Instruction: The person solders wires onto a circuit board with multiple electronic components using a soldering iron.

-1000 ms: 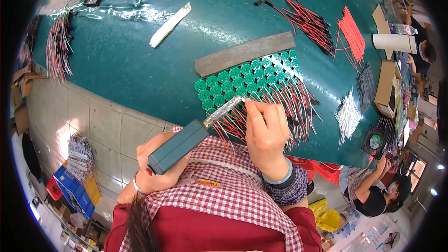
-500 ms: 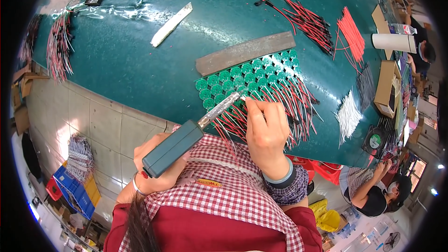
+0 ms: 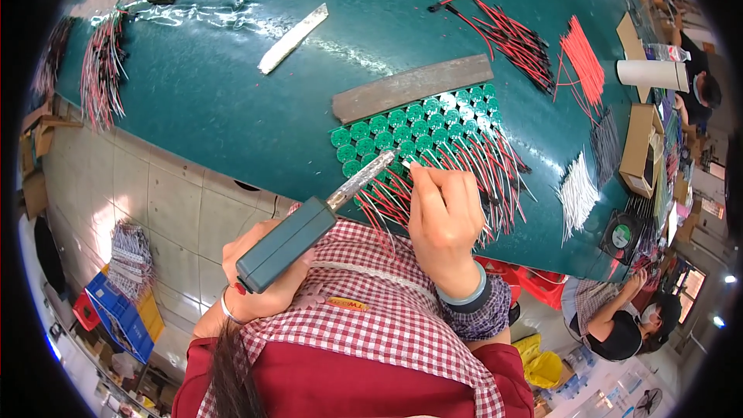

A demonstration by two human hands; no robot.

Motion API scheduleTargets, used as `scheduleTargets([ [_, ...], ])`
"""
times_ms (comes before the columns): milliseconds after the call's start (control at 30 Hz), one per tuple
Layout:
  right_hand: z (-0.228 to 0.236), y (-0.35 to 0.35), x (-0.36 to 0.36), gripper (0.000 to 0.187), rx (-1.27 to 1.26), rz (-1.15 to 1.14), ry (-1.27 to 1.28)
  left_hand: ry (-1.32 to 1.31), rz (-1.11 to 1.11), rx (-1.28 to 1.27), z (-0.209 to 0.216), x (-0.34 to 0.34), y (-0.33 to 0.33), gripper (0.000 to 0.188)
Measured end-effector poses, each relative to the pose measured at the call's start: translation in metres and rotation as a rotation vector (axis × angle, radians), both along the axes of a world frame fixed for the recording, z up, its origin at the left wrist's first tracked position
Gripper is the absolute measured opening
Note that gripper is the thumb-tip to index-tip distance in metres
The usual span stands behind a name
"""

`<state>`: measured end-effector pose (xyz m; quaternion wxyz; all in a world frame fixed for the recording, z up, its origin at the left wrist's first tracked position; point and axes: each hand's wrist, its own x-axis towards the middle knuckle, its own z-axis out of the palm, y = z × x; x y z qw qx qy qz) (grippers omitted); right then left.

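My left hand is wrapped round the dark green body of a soldering gun. Its worn metal barrel reaches over a panel of round green circuit boards, with the tip just left of my right fingers. My right hand is closed in a pinch on a thin white wire, whose end shows at the fingertips above the panel. Red and white wires fan out from the panel's near rows toward me. The far rows carry no wires. A flat grey-brown bar lies along the panel's far edge.
On the green table lie a whitish strip, black-and-red wires, red wires, white wires and dark wires. Wire bundles hang over the left edge. A cardboard box and a co-worker are at right.
The soldering gun's tip has drawn slightly left, away from my right fingertips. The table and panel sit a little farther right in view. Both hands keep their grips.
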<state>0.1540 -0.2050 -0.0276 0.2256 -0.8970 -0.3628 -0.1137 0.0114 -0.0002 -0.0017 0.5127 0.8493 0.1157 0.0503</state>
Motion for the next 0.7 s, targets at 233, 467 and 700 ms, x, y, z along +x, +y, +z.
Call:
scheduleTargets([
  [233,-0.0002,0.0049,-0.0098,0.029,0.031,0.042,0.049,0.011,0.023,-0.011,0.0011,-0.0054,0.0002,0.028],
  [467,-0.0044,0.0054,-0.0096,0.029,0.029,0.033,0.038,0.016,0.000,-0.007,-0.0013,-0.0053,0.0001,0.027],
  [700,-0.0038,0.0075,-0.0092,0.028,0.026,0.012,0.049,0.002,-0.011,-0.040,-0.0068,-0.0059,-0.0006,0.024],
])
